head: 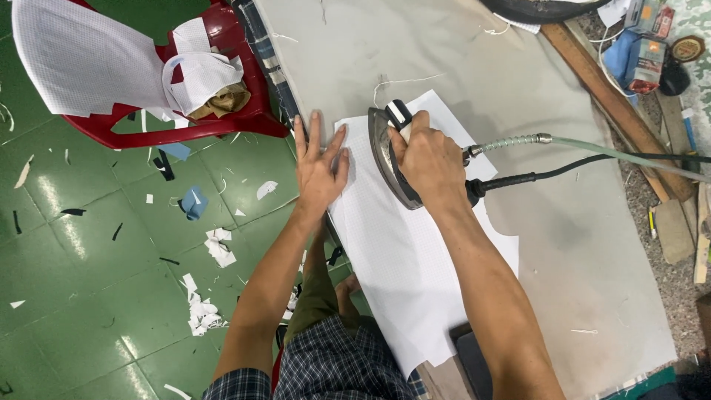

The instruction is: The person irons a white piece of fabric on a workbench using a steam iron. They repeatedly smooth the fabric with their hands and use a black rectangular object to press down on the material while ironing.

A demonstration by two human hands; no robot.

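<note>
One grey padded ironing table (578, 244) fills the right of the view, above a green tiled floor (89, 281) littered with scraps. A red plastic chair (244, 111) heaped with cut pieces is seen at far left. A white gridded fabric piece (415, 281) lies along the table's near-left edge. The steam iron (389, 159) is gripped on it by the right hand (429, 163), fingers wrapped round the handle. The left hand (320, 167), fingers spread flat, pins the fabric just beside the iron, so a finger could be burned or the fabric scorched.

Red plastic chair (222, 118) with white cut pieces (81, 59), scraps on green floor (89, 296).
</note>
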